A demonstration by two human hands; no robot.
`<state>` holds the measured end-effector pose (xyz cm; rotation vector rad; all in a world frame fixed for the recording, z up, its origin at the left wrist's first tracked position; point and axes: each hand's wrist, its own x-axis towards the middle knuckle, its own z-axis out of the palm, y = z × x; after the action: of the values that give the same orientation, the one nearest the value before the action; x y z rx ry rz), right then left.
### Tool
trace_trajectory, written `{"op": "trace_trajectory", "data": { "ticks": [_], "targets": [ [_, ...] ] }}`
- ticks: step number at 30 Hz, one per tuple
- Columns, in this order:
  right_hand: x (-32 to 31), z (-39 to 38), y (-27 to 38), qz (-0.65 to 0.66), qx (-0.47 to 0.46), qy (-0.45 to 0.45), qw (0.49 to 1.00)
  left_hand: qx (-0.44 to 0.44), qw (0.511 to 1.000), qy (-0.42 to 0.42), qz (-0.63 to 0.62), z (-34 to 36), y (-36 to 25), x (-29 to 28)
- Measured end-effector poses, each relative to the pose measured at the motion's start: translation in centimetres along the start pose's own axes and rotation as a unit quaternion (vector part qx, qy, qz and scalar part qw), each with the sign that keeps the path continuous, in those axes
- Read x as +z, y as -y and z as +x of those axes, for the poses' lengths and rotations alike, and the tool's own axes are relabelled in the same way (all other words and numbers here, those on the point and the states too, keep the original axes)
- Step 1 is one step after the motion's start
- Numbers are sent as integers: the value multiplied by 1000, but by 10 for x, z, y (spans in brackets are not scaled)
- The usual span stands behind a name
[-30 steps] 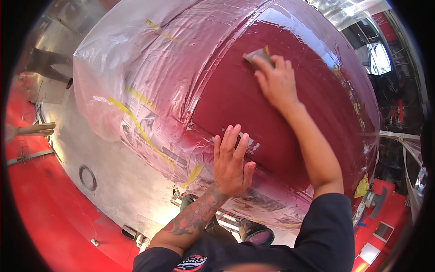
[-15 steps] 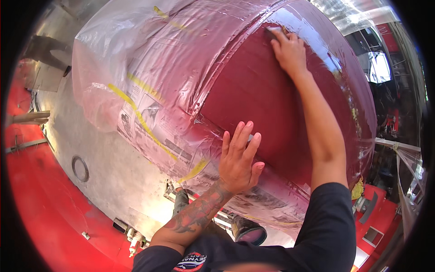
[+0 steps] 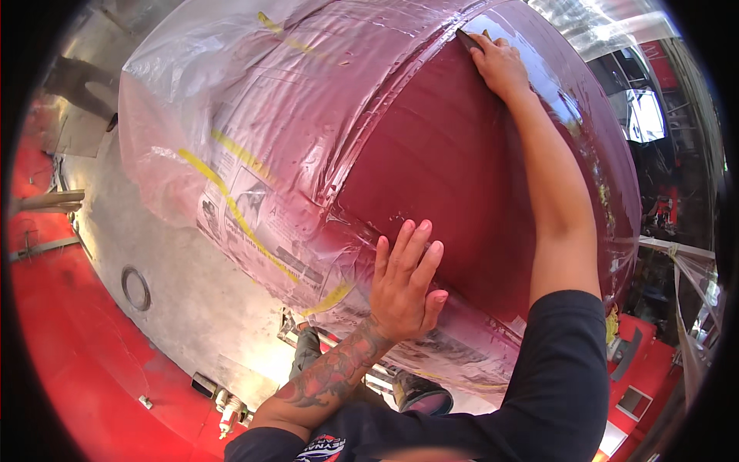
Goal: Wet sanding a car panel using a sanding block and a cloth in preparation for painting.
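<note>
A wet, dark red vehicle panel (image 3: 439, 146) curves up in front of me. My right hand (image 3: 500, 68) reaches to its far edge, fingers bent over a thin dark sanding pad (image 3: 466, 40) pressed to the surface. Most of the pad is hidden under the fingers. At the panel's near edge is my left hand (image 3: 404, 289), its fingers stretched out and holding nothing. Whether its palm touches the panel I cannot tell. Clear plastic sheeting (image 3: 173, 100) and newspaper (image 3: 254, 202), with strips of yellow tape (image 3: 204, 168), cover the area to the left.
Beneath the panel lies a pale concrete floor (image 3: 181, 300) with a round metal ring (image 3: 135, 288) on it. Red surfaces (image 3: 85, 362) stand at the left. A dark bucket-like container (image 3: 423, 396) is close to my body. A person's legs (image 3: 81, 85) show far left.
My right hand has slid slightly away and to the right along the panel with the pad. My left hand has dropped a little toward me, fingers still spread.
</note>
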<state>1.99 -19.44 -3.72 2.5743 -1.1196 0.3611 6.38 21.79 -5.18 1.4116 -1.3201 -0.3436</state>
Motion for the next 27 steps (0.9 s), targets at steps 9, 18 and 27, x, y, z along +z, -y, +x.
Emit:
{"op": "trace_trajectory", "data": {
  "ticks": [9,18,27],
  "targets": [
    [-112,-173,139,244,-173,49,953,-25,999,24,32,-9,2,-7],
    [20,24,-58,-93,168,86,978,-3,999,11,43,5,6,-6],
    [-172,-247,134,217,-101,121,963,-27,998,35,33,-9,-4,-13]
  ]
}}
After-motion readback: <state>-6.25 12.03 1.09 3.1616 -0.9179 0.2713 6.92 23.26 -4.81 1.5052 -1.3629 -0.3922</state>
